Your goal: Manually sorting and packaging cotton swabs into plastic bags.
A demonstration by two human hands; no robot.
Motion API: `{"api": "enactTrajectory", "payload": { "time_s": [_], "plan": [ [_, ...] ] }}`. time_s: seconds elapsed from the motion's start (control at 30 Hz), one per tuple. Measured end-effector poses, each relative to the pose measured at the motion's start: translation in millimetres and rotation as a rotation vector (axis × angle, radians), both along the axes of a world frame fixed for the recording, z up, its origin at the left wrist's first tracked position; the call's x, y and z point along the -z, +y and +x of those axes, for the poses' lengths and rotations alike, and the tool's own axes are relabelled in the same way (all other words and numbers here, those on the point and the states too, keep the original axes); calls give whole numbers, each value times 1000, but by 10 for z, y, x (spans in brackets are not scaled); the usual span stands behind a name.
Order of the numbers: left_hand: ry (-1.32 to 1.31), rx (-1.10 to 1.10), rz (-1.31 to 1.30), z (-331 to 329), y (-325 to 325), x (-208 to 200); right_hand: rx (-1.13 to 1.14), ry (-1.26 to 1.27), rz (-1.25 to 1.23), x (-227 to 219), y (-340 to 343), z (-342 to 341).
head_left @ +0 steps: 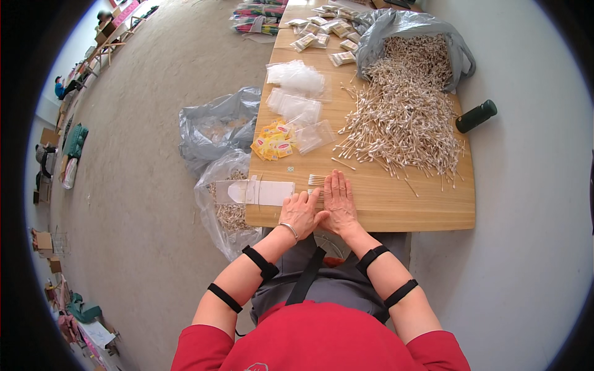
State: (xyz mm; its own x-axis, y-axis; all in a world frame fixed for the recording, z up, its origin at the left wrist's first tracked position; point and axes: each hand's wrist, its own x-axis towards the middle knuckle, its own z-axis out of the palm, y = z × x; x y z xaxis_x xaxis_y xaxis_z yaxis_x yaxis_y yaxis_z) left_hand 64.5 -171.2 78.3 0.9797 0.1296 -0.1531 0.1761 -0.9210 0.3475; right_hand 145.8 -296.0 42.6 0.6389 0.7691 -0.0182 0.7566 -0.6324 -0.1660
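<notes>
Near the front edge of the table (pixel 421 213), a small row of cotton swabs (pixel 316 180) lies side by side. My right hand (pixel 340 201) rests flat along the row's right end, fingers stretched forward. My left hand (pixel 301 213) is on the near left side of the swabs, fingers apart and slightly bent, its thumb reaching to my right hand. Part of the row is hidden under the hands. Just left of my left hand is a white card strip (pixel 272 193) with a clear piece and a band around it.
A large heap of swabs (pixel 402 123) spills from a grey plastic bag (pixel 461 59). Clear sachets (pixel 297 80), yellow labels (pixel 272 141) and packed swab packets (pixel 322 31) lie at left. A dark green bottle (pixel 476 116) stands by the wall; plastic bags (pixel 213 133) hang beside the table.
</notes>
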Motion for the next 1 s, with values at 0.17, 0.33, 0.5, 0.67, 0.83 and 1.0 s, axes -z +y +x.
{"api": "enactTrajectory", "payload": {
  "time_s": [0.17,0.33,0.5,0.67,0.83,1.0],
  "plan": [
    [-15,-27,-44,45,-2,-10,9,-50,10,39,8,2],
    [55,-34,-82,108,36,6,15,-5,50,49,15,-7],
    [-6,-12,-74,83,43,40,20,-22,50,61,15,-17],
    [30,-59,-130,157,60,24,16,-92,69,85,9,-2],
    [9,-44,-128,160,96,90,2,-22,164,45,14,-11],
    [15,-22,-127,167,92,109,0,-9,161,25,1,-5]
  ]
}}
